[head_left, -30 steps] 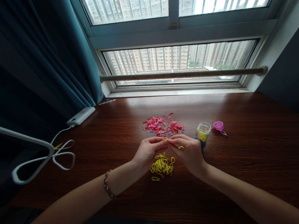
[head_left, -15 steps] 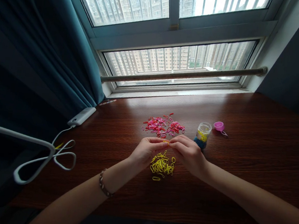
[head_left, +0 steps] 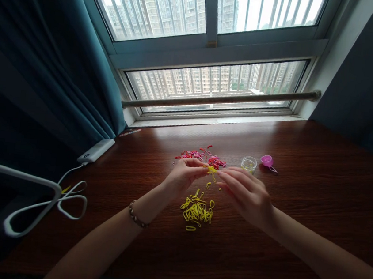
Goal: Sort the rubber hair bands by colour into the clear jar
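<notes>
My left hand (head_left: 184, 177) is raised above the wooden desk (head_left: 298, 213) and pinches a small bunch of yellow rubber bands (head_left: 211, 170) at its fingertips. My right hand (head_left: 247, 194) hovers just right of it, fingers stretched out and loosely apart, holding nothing I can see. One or two yellow bands hang or drop below the pinch. Under both hands lies a pile of yellow bands (head_left: 197, 211). Behind the hands sits a pile of pink and red bands (head_left: 204, 156). A small clear jar (head_left: 248, 164) with yellow bands inside stands right of that pile, partly hidden by my right hand.
A pink lid (head_left: 267, 161) lies right of the jar. A white power bank (head_left: 96, 150) sits at the desk's left edge, its white cable (head_left: 67, 193) looping off the side. A teal curtain (head_left: 57, 64) hangs left. The window and a rail run along the back.
My right hand has let go of the bands and spread its fingers, drawing slightly back to the right. My left hand keeps the yellow bands pinched. The camera has tilted a little.
</notes>
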`<control>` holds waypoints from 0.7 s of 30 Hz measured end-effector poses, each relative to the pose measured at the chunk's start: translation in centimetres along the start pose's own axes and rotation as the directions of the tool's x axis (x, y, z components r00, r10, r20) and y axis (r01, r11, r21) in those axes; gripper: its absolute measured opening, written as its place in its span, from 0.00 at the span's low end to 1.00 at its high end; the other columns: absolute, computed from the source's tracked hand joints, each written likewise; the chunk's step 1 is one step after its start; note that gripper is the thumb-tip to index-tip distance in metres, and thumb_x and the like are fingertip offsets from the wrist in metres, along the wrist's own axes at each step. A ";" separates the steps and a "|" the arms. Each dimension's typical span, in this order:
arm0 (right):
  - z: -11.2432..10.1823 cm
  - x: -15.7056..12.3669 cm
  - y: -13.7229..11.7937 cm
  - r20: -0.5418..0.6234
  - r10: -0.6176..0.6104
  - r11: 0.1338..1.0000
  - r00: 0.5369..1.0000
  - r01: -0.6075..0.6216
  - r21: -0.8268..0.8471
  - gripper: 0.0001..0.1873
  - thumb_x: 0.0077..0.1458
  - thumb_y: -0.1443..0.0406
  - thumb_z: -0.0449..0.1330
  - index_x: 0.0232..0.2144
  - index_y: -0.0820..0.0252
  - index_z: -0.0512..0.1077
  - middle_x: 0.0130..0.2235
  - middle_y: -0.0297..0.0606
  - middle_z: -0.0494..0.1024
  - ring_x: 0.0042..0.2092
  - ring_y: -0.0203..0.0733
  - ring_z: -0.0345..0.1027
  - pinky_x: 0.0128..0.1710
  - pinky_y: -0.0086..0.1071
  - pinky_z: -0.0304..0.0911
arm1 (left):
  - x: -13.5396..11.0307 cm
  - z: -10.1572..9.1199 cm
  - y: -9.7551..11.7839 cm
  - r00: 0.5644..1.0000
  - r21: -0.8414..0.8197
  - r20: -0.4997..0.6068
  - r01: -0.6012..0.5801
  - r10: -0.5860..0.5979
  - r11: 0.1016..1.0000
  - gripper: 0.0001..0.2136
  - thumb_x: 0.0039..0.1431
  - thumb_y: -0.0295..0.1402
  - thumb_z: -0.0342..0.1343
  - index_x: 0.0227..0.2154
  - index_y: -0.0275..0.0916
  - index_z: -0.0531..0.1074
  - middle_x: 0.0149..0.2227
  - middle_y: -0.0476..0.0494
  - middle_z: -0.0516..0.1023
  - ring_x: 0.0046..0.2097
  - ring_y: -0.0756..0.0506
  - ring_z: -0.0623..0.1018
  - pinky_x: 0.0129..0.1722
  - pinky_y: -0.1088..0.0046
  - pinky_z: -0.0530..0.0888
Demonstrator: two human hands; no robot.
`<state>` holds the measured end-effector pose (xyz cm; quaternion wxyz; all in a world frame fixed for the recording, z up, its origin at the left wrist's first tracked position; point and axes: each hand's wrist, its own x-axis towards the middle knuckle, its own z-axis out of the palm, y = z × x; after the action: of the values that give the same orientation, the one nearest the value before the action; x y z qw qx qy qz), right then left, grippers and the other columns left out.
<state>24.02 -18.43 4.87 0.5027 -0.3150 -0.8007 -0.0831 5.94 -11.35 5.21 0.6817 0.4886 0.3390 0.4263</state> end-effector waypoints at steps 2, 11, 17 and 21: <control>-1.1 -0.4 0.8 -0.159 0.125 0.985 0.979 -0.141 -0.097 0.24 0.48 0.69 0.59 0.49 0.55 0.63 0.44 0.40 0.71 0.46 0.44 0.64 0.47 0.42 0.62 | 1.3 0.8 1.0 0.993 0.085 0.055 -0.109 0.104 0.990 0.08 0.37 0.27 0.65 0.24 0.31 0.74 0.28 0.44 0.78 0.30 0.50 0.76 0.34 0.74 0.73; 0.3 -3.5 5.4 -0.069 0.689 0.720 0.721 -0.671 0.181 0.32 0.45 0.57 0.61 0.51 0.61 0.57 0.47 0.45 0.69 0.45 0.45 0.66 0.46 0.40 0.62 | 7.3 6.0 3.1 0.879 0.322 0.427 -0.366 0.211 0.873 0.06 0.35 0.27 0.63 0.21 0.33 0.74 0.30 0.45 0.77 0.31 0.51 0.76 0.35 0.75 0.74; 0.2 -3.3 4.9 -0.019 0.699 0.706 0.715 -0.685 0.178 0.23 0.49 0.57 0.58 0.46 0.61 0.62 0.41 0.42 0.72 0.41 0.43 0.67 0.42 0.35 0.63 | 8.4 7.2 3.3 0.733 0.499 0.661 -0.591 0.163 0.634 0.05 0.43 0.26 0.58 0.25 0.31 0.75 0.31 0.42 0.77 0.31 0.51 0.75 0.33 0.76 0.73; 0.1 -3.1 4.7 -0.020 0.681 0.727 0.732 -0.674 0.130 0.22 0.49 0.57 0.57 0.45 0.61 0.63 0.40 0.40 0.72 0.39 0.42 0.67 0.40 0.33 0.62 | 8.5 7.8 3.9 0.608 0.525 0.783 -0.759 0.132 0.385 0.05 0.46 0.25 0.56 0.26 0.32 0.76 0.30 0.43 0.77 0.31 0.51 0.74 0.33 0.76 0.72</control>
<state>27.62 -15.95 1.25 0.5418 -0.5532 -0.6168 0.1415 15.27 -5.92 10.81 0.2779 0.9347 0.0902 0.2022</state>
